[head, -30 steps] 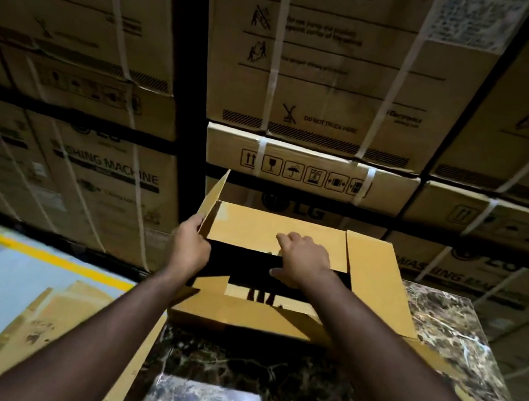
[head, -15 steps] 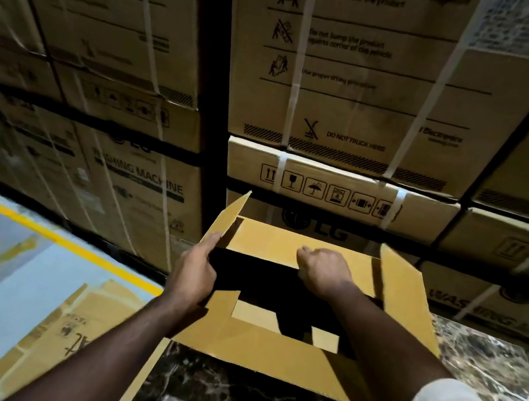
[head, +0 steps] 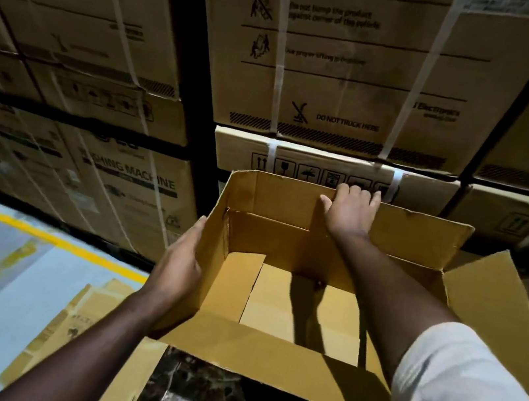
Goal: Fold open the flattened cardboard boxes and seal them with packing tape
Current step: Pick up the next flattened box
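A brown cardboard box (head: pixel 288 235) stands opened up on a dark marble table (head: pixel 211 396), its top flaps spread and its inside showing. Inner bottom flaps (head: pixel 277 306) lie folded across the floor of the box. My right hand (head: pixel 350 210) reaches across the opening and grips the top edge of the far flap, fingers curled over it. My left hand (head: pixel 178 266) presses flat against the outside of the left wall, fingers straight.
Stacked, strapped washing-machine cartons (head: pixel 345 74) form a wall just behind the table. Flattened cardboard (head: pixel 70 325) lies on the grey floor at the lower left. A yellow floor line (head: pixel 43 234) runs along the foot of the stacks.
The box has been pulled nearer and opened wider, so its floor now shows. My right hand moved from the far flap's face to its top edge; my left hand slid down the left wall.
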`<state>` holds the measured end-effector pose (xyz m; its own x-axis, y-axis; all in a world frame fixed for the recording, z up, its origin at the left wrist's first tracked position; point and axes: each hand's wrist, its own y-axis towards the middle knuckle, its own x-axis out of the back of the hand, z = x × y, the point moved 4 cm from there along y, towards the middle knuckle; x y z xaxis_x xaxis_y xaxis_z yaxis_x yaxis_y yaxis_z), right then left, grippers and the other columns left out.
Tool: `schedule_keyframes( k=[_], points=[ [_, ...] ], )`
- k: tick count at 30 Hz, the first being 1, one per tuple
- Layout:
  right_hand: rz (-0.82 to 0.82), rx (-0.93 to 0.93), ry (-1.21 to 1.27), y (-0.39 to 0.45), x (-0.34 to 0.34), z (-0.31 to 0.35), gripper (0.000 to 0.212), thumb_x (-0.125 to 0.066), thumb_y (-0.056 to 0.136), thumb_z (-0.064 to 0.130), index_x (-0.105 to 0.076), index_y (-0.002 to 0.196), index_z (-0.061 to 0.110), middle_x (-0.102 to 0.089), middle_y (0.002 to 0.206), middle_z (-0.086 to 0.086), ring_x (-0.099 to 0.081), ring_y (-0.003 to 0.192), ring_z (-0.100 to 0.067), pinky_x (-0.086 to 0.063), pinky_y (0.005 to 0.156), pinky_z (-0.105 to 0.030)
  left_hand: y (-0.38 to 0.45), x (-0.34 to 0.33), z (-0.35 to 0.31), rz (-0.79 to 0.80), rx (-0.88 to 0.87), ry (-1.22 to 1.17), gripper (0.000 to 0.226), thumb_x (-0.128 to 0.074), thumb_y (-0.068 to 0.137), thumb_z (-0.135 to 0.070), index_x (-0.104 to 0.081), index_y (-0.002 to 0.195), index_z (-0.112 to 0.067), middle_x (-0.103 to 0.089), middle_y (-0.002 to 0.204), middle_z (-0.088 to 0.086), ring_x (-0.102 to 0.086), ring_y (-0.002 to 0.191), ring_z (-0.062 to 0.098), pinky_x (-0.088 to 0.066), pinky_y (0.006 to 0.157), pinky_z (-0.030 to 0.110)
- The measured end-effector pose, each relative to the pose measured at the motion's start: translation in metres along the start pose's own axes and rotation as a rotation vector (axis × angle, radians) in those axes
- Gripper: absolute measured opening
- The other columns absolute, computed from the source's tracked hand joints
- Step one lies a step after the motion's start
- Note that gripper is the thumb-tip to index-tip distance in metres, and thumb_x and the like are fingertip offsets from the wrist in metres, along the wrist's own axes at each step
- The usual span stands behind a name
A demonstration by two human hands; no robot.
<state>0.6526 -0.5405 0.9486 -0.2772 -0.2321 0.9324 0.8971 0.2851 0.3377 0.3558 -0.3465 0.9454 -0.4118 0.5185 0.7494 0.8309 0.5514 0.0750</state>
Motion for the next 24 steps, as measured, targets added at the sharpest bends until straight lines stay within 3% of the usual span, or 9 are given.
schedule_keyframes(
  k=[5,8,12,16,20,24],
  points=[
    [0.078,-0.074,0.011,0.016,0.005,-0.008,0.055,-0.052,0.103,0.058,-0.058,0.135,0.014,-0.064,0.132,-0.012,-0.055,0.130,-0.030,-0.021,0.127,-0.054,-0.023,-0.002,-0.006,0.029,-0.088,0.006,0.080,-0.046,0.101,0.008,-0.019,0.164,-0.032,-0.040,0.162,0.000,-0.046,0.142,0.020,-0.038,0.112,0.029],
    [0.090,0.006,0.027,0.006,0.004,-0.002,0.049,-0.057,0.103,0.048,-0.053,0.141,0.018,-0.060,0.140,-0.009,-0.050,0.137,-0.028,-0.016,0.128,-0.057,-0.012,-0.012,-0.006,0.070,-0.099,-0.005,0.082,-0.046,0.100,0.008,-0.018,0.164,-0.036,-0.039,0.162,-0.004,-0.047,0.140,0.015,-0.034,0.109,0.021],
    [0.041,0.065,0.041,-0.033,0.005,0.004,0.067,-0.065,0.098,0.043,-0.039,0.156,0.021,-0.040,0.163,-0.007,-0.025,0.156,-0.028,-0.002,0.129,-0.059,0.013,-0.030,-0.014,0.168,-0.103,-0.029,0.076,-0.047,0.100,0.003,-0.021,0.164,-0.029,-0.035,0.166,0.002,-0.038,0.149,0.024,-0.031,0.124,0.041],
    [0.073,0.038,0.201,-0.073,0.015,0.000,0.082,-0.066,0.097,0.039,-0.021,0.165,0.026,-0.013,0.175,-0.004,-0.002,0.162,-0.026,-0.001,0.131,-0.050,0.032,-0.053,-0.015,0.328,-0.049,0.059,0.084,-0.055,0.097,-0.005,-0.009,0.166,-0.019,-0.010,0.173,0.002,-0.015,0.158,0.025,-0.017,0.128,0.038],
    [0.109,-0.112,0.395,-0.110,0.039,-0.019,0.075,-0.067,0.099,0.037,-0.028,0.162,0.030,-0.013,0.174,0.001,-0.006,0.161,-0.021,-0.007,0.131,-0.048,0.056,-0.076,-0.021,0.476,-0.032,0.138,0.093,-0.066,0.098,-0.024,-0.003,0.166,-0.022,0.003,0.174,0.001,-0.005,0.159,0.028,-0.014,0.129,0.046],
    [0.078,-0.337,0.250,-0.143,0.071,-0.065,0.072,-0.064,0.097,0.052,-0.034,0.159,0.031,-0.019,0.173,-0.002,-0.010,0.161,-0.025,-0.005,0.130,-0.056,0.084,-0.092,-0.034,0.543,-0.025,0.234,0.100,-0.071,0.096,-0.027,0.000,0.166,-0.021,0.001,0.174,0.006,-0.007,0.159,0.033,-0.017,0.128,0.047]
  ],
)
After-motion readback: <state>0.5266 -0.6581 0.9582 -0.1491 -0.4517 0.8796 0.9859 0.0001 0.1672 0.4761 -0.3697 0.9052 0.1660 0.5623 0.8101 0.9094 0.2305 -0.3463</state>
